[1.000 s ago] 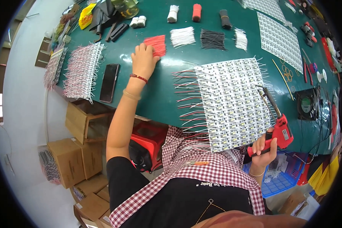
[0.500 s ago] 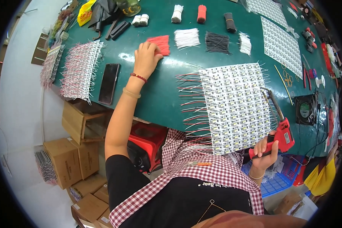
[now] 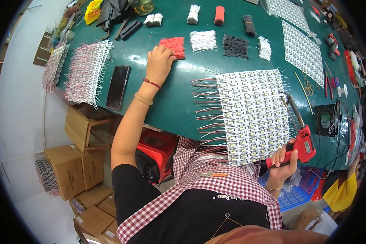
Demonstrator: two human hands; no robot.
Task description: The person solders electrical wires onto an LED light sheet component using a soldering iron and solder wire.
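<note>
My left hand [image 3: 160,62] reaches across the table to the pile of short red wires [image 3: 173,45]. Its fingers are curled together at the pile's near left edge, and what lies between the fingertips is hidden. In my right hand [image 3: 284,162] is a red soldering gun [image 3: 304,144], its dark tip pointing up and left over the right side of a white LED board panel [image 3: 252,116]. The panel lies at the table's near edge in front of me. Rows of red, white and black wires stick out from its left side.
White wires [image 3: 203,41], black wires [image 3: 235,46] and bundled wires [image 3: 219,15] lie farther back. Left are a phone [image 3: 118,87] and a wired panel [image 3: 87,73]. Right are another LED panel [image 3: 303,53], rubber bands [image 3: 309,87] and a small black fan [image 3: 327,120].
The view has shifted slightly. My left hand stays at the red wires, its fingers a little more closed at the pile's edge. My right hand still holds the soldering gun in place.
</note>
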